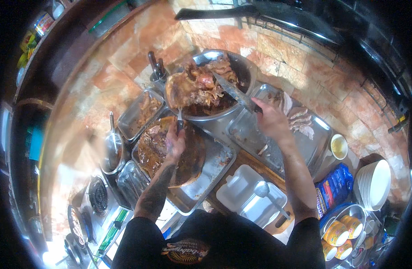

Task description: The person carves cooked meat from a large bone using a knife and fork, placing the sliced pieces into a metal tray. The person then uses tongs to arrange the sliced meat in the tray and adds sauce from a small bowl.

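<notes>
My left hand is closed round the dark handle of a fork, whose tines meet the near side of a large piece of roasted meat. In my right hand is a broad-bladed knife. Its blade points up and left, with the tip at the meat's right part. The meat, browned and partly torn, lies in a big round metal bowl. Under my left forearm is a round, stained wooden cutting board on a metal tray. Meat slices lie on another metal tray beside my right forearm.
A small metal pan holds meat scraps, near a holder with dark-handled knives. Closer stand an open white foam box with a ladle over it, stacked white plates, a blue bag and a pot.
</notes>
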The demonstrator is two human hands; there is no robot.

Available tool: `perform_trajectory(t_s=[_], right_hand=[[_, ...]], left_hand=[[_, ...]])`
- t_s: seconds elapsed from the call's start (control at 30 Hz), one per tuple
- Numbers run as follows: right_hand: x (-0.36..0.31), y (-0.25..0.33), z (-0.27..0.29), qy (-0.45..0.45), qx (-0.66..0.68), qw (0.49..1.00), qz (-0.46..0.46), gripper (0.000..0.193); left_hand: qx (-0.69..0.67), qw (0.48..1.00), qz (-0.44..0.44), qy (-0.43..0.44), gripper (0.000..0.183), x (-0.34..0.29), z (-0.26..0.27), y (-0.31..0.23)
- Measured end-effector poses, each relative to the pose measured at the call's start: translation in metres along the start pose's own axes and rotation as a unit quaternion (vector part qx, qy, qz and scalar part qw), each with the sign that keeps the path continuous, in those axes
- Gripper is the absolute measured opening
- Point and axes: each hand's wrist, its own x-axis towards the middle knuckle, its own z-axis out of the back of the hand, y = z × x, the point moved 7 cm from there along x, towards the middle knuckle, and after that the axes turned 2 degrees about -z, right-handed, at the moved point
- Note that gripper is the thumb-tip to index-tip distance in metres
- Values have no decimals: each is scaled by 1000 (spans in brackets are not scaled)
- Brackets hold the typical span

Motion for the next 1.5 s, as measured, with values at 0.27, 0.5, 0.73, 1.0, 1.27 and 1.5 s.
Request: perform_trajectory(t_s=[0.27, 0.5, 0.73, 1.0, 1.27, 1.5], right_hand=[[-4, 28, -6, -11, 67, 997, 26, 60], [20, 33, 30, 39, -107, 993, -17, 62], [88, 69, -8, 130, -171, 977, -4, 45], [63, 100, -14, 171, -331, 912, 168, 27], [54, 54, 22, 119, -186, 975, 20, 50], [33, 19, 7, -17, -81, 987, -134, 53]], left_hand=[[54, 989, -132, -44, 47, -2, 12, -48], [112, 983, -132, -54, 51, 16, 43, -93], [111, 960, -217, -139, 49, 41, 63, -134], [1, 983, -139, -121, 48, 56, 75, -132], [-61, 993, -36, -94, 50, 43, 68, -122], [-202, 973, 90, -71, 47, 20, 20, -123]])
